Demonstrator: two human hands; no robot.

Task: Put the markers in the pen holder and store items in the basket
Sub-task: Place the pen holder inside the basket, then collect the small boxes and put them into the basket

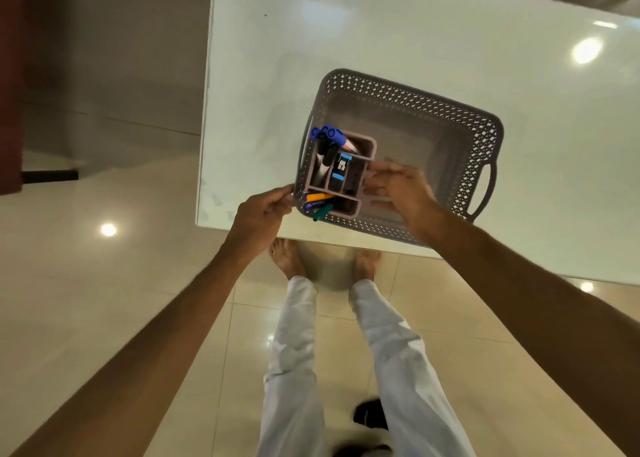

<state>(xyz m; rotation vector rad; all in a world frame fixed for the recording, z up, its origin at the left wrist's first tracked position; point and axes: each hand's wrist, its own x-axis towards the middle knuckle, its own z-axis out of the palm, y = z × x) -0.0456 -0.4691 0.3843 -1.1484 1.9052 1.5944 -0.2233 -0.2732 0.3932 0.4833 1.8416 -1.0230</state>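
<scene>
The right hand (398,193) hides the basket's (485,127) near rim. The table (381,34) runs off the top and right edges. Marker (332,136) labels are too small to read.

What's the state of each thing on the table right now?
Basket: upright on table, holder in its left near corner, rest bare.
Holder: upright in basket, loaded.
Markers: standing in holder's far compartment, caps up.
Highlighters: lying in holder's near compartment.
Left hand: gripping basket's near-left corner.
Right hand: fingers at holder's right wall; grip unclear.
Table: glossy, carrying basket.
</scene>
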